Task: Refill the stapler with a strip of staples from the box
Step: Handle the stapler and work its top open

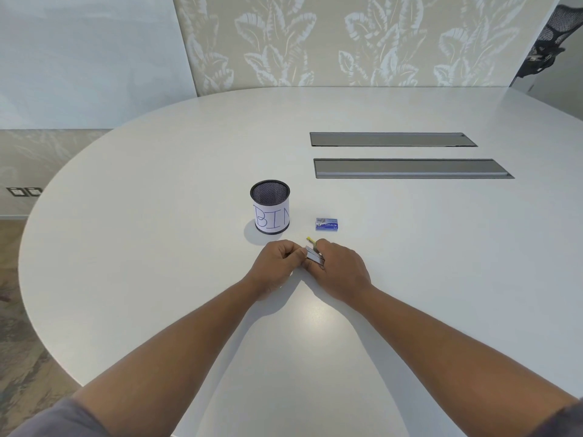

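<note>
Leaf-patterned wall panels stood behind the wide, pale, rounded worktop [157, 184], which had two grey recessed cable hatches [410, 168] set into it, well beyond your fingers. Both your hands met near the middle of the worktop. Your right hand [339, 266] had its fingers curled around the small grey metal stapler [315, 255], a yellow tip showing at its far end. Your left hand [273, 261] had its fingers curled in and pinched against the stapler's near side; what they held I could not tell. Just beyond your right fingers lay the small blue staple box [326, 224], closed and apart from them. Beyond your left fingers stood a black mesh cup with a white paper label reading BIN [270, 207].
</note>
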The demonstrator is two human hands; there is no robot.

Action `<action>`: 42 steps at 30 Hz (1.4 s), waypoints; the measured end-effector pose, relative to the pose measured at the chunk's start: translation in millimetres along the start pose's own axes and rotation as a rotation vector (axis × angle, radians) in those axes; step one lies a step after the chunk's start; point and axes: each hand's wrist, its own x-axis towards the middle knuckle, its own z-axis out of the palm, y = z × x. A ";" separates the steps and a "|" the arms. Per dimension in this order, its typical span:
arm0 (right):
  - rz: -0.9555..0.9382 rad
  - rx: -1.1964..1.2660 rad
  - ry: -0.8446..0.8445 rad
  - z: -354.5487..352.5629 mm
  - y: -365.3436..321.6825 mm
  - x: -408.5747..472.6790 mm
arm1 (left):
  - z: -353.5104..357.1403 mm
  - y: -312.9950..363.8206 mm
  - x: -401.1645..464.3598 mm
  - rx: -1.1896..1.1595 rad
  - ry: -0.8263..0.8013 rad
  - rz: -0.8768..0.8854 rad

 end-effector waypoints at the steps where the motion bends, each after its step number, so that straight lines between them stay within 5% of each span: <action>1: 0.005 0.019 0.019 -0.5 -0.5 -0.8 | -0.3 0.5 -0.3 0.005 0.004 0.000; 9: 0.065 0.125 0.001 -11.0 -6.6 -0.8 | -0.9 7.6 -4.5 -0.106 -0.060 0.003; 11: 0.134 0.398 -0.023 -16.9 -12.5 1.5 | -2.9 7.9 -2.3 -0.241 -0.078 -0.040; 15: 0.577 1.399 -0.262 -33.9 -26.5 12.0 | -3.8 10.9 -1.1 -0.310 -0.044 -0.060; 19: 0.656 1.789 -0.445 -31.0 -24.9 15.0 | 13.2 15.2 -11.9 -0.181 -0.137 0.042; 42: 0.704 1.990 -0.418 -2.8 -22.6 6.5 | 24.9 25.3 -15.4 0.256 -0.001 0.000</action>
